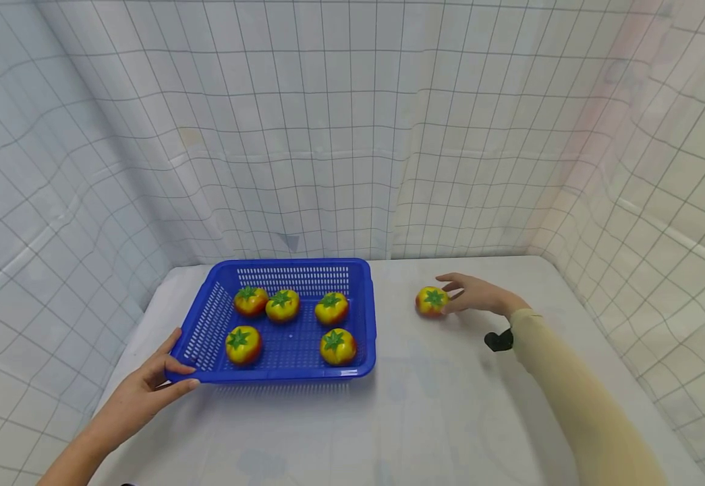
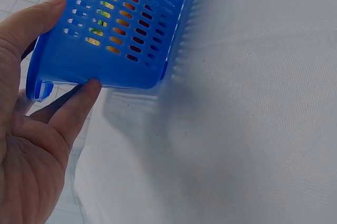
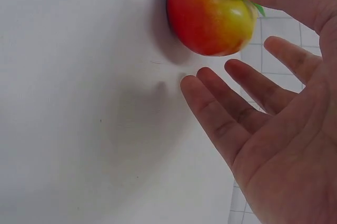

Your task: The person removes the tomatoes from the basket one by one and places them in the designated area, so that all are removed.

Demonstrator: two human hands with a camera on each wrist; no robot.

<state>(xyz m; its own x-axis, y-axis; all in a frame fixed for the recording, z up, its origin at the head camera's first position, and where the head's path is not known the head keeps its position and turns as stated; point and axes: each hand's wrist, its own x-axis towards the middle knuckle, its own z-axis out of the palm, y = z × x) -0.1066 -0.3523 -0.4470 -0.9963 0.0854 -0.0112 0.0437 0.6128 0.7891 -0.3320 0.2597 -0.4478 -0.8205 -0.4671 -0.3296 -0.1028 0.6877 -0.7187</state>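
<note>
My left hand (image 1: 139, 388) pinches the near left corner of a blue plastic basket (image 1: 279, 375), thumb on one side and fingers on the other; the left wrist view shows this hold on the slotted basket wall (image 2: 113, 66). Several red-and-yellow tomatoes with green star-shaped tops lie in the basket, among them a tomato (image 1: 244, 345) at the front left. Outside, to the basket's right, one more tomato (image 1: 431, 302) sits on the table. My right hand (image 1: 476, 295) is beside it, fingers spread; in the right wrist view the thumb overlaps the tomato (image 3: 210, 16) and the fingertips stand apart from it.
A white cloth covers the table (image 1: 443, 405). Grid-patterned white curtains (image 1: 303, 135) hang behind and on both sides. A black object (image 1: 499, 341) sits at the right wrist, by the pale sleeve (image 1: 565, 391).
</note>
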